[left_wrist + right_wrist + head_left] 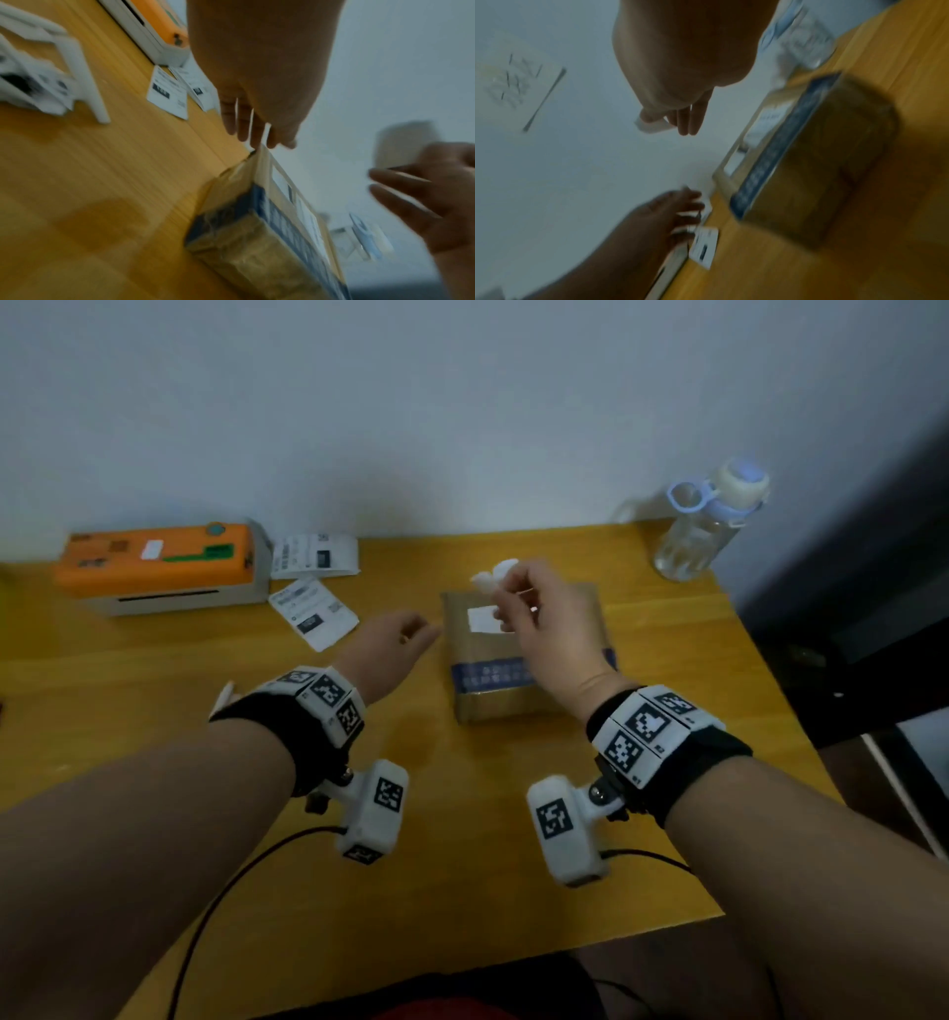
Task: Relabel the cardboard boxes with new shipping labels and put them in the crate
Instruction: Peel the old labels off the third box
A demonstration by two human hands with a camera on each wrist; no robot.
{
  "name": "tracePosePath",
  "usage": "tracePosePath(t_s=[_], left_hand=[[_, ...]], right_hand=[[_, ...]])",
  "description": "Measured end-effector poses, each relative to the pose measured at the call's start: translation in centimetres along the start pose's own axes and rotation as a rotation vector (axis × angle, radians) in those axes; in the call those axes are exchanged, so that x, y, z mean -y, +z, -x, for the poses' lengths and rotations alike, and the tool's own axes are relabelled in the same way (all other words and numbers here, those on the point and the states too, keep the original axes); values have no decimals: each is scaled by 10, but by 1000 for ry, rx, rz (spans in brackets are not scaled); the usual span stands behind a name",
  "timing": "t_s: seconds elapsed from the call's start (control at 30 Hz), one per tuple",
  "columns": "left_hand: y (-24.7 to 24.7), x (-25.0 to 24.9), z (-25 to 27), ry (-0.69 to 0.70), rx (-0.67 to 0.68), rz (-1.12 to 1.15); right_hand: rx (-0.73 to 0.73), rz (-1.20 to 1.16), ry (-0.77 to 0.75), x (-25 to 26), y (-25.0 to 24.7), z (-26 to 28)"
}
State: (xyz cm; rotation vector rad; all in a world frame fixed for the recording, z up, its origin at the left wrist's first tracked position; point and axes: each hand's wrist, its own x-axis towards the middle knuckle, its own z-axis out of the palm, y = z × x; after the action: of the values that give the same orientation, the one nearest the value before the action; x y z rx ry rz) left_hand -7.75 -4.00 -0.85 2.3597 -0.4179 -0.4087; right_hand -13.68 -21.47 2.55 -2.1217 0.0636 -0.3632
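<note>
The cardboard box lay flat on the wooden table. Above it her right hand pinched a crumpled white scrap, while the left hand hovered beside the box, fingers loosely curled, holding nothing

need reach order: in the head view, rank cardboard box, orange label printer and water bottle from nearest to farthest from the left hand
From the left hand:
1. cardboard box, just to its right
2. orange label printer, back left
3. water bottle, far back right corner

Water bottle — table's far corner
</note>
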Motion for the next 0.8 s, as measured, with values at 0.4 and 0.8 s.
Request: tracePosePath(t_s=[0.4, 0.8], left_hand=[[-40, 116, 71, -365, -58, 233], [-4, 153, 55, -626, -116, -135]], right_hand=[[702, 96, -165, 5, 154, 31], [759, 226, 48, -20, 172, 43]])
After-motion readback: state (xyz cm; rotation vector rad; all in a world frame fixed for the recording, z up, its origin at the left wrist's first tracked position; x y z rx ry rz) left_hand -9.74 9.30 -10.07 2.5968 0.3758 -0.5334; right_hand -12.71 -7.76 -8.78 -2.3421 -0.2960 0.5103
